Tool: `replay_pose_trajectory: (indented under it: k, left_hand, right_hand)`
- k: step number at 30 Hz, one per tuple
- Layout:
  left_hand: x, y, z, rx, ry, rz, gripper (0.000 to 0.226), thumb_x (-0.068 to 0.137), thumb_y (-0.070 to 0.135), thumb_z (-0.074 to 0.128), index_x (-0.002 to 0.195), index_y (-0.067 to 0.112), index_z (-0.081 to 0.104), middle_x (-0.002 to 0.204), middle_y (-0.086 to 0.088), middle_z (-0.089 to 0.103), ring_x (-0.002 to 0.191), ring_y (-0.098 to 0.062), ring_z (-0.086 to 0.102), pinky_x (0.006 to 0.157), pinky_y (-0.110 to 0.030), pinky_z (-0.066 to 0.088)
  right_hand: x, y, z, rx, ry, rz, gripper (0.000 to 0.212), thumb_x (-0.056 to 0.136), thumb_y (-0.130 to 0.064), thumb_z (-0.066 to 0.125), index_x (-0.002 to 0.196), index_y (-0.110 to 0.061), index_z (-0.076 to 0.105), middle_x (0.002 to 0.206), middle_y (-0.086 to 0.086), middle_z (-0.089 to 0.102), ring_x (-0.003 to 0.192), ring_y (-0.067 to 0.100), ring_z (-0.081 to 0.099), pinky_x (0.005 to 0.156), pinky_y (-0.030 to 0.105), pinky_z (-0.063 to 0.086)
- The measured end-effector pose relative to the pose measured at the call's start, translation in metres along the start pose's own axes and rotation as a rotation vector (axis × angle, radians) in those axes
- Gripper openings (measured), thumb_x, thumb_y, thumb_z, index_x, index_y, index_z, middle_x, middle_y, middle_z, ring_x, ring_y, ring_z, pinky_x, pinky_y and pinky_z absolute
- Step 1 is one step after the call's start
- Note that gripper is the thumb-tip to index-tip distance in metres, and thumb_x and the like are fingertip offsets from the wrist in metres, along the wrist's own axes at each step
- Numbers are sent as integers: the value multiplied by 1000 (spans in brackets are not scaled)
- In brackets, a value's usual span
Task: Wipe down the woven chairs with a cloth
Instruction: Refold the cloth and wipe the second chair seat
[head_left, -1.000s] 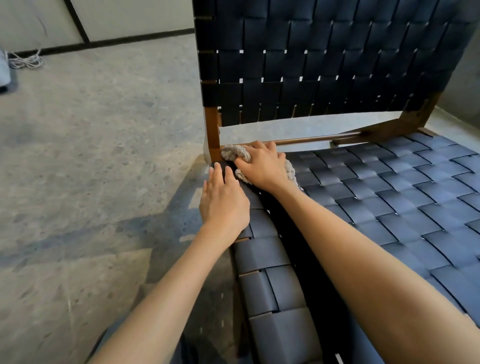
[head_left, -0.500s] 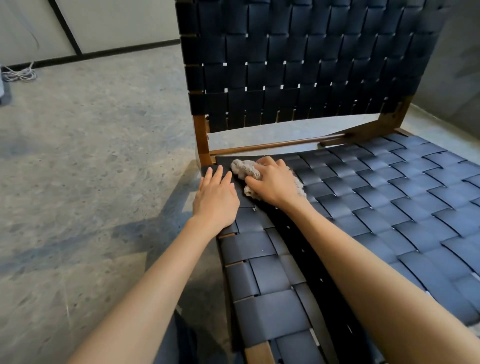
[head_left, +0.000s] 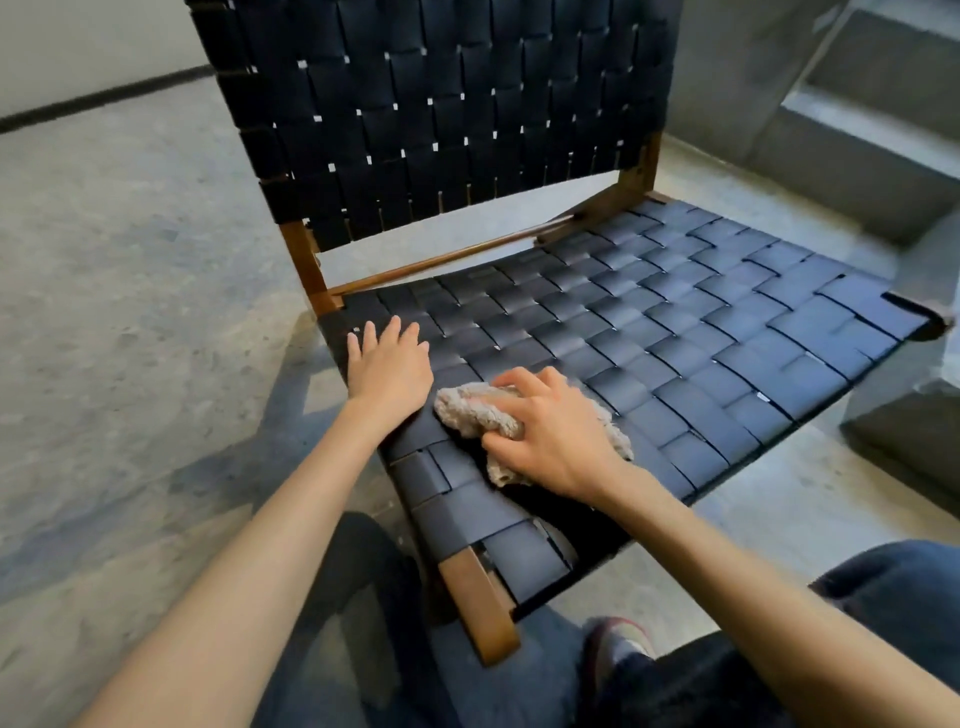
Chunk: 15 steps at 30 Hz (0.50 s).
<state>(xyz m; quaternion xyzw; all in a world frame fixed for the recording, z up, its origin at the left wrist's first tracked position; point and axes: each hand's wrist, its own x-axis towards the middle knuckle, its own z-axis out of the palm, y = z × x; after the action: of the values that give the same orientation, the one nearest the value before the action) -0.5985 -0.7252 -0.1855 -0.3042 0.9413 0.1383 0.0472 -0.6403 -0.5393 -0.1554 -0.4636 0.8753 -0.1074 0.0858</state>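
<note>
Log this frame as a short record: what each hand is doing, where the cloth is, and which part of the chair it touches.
left hand: flat, fingers straight, resting on the seat near its left edge
right hand: grips the cloth and presses it onto the seat
cloth: beige, bunched, on the front left part of the seat, beside the left hand
seat: dark woven straps on a wooden frame
backrest: dark woven straps, no hand on it
floor: grey concrete
</note>
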Motion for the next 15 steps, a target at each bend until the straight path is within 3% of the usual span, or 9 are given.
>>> replay_pose_trajectory:
  k: [5, 7, 10, 12, 15]
  left_hand:
    - [5, 6, -1, -32, -36, 26, 48, 104, 31, 24, 150, 19, 24, 159, -7, 15, 146, -32, 6, 116, -55, -1]
    - [5, 4, 0, -53, -4, 48, 47, 104, 29, 26, 149, 17, 28, 157, -9, 20, 146, -31, 11, 117, -54, 1]
    - [5, -5, 0, -149, 51, 83, 44, 104, 23, 30, 146, 13, 35, 154, -11, 29, 144, -29, 20, 118, -47, 7]
    - [3, -13, 0, -216, 92, 101, 41, 103, 19, 31, 143, 10, 41, 151, -12, 35, 142, -26, 26, 118, -41, 9]
    - [3, -20, 0, -257, 133, 121, 39, 103, 17, 33, 138, 8, 48, 147, -10, 42, 138, -23, 34, 117, -37, 16]
  right_hand:
    - [-51, 3, -10, 68, 49, -58, 51, 74, -53, 38, 110, -33, 69, 125, -4, 56, 101, 24, 45, 79, 37, 37]
    - [-57, 6, -11, 73, 48, -33, 53, 74, -54, 37, 111, -34, 69, 126, -7, 56, 103, 23, 44, 81, 39, 39]
    - [-38, 7, -7, 15, 88, 88, 58, 77, -53, 31, 125, -40, 59, 128, -9, 53, 107, 23, 41, 82, 38, 34]
    - [-8, 1, 1, -38, 80, 158, 51, 84, -48, 37, 133, -44, 49, 131, -8, 49, 111, 25, 39, 85, 39, 31]
    - [26, -18, 13, -50, 71, 135, 45, 88, -42, 47, 132, -40, 52, 131, -6, 49, 112, 26, 39, 87, 39, 31]
